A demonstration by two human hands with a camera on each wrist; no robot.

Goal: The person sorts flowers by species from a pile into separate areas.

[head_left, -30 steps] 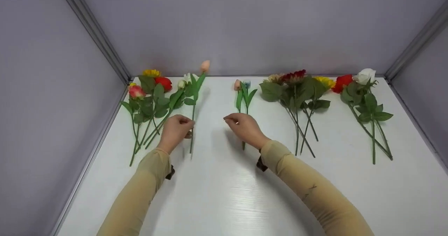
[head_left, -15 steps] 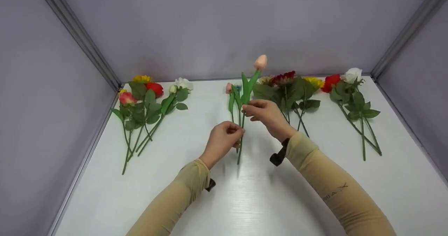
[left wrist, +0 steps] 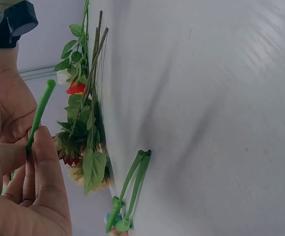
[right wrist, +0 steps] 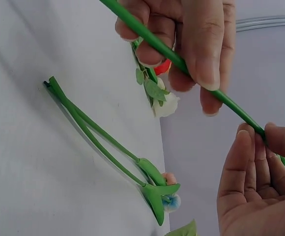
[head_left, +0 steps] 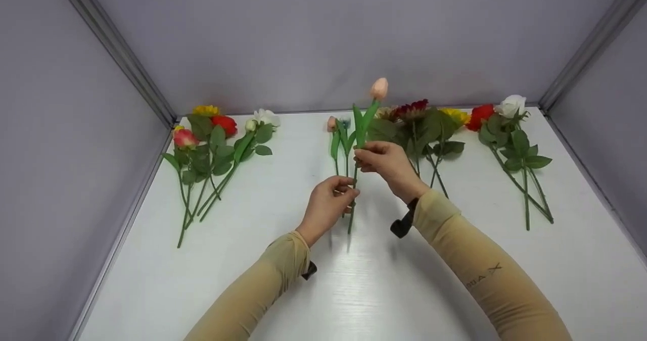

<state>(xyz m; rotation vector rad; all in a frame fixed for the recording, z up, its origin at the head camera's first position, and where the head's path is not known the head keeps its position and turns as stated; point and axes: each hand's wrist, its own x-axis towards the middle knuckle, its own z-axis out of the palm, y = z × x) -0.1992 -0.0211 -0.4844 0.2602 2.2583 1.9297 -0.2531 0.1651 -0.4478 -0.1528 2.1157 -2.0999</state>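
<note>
In the head view, a peach tulip (head_left: 379, 88) is held up off the table, leaning slightly right. My right hand (head_left: 386, 164) pinches its green stem just below the leaves. Lower down, my left hand (head_left: 328, 202) holds the same stem between thumb and fingers, and the stem's end sticks out below. The right wrist view shows the stem (right wrist: 157, 44) running from one hand to the other. Behind the hands lie a peach tulip (head_left: 331, 124) and a blue-and-white tulip (head_left: 345, 123), side by side, their stems crossing near the ends.
On the left of the white table (head_left: 283, 290) lies a group with a red rose (head_left: 224, 125), a pink rose (head_left: 185, 138) and white blooms (head_left: 266, 117). To the right are dark red flowers (head_left: 412, 109), a yellow flower (head_left: 456, 115) and a white rose (head_left: 512, 106). Grey panels (head_left: 323, 38) enclose the table.
My left hand has carried the peach tulip from the left group rightward to the middle. My right hand has moved right and up and taken hold of the stem; since then, little has moved.
</note>
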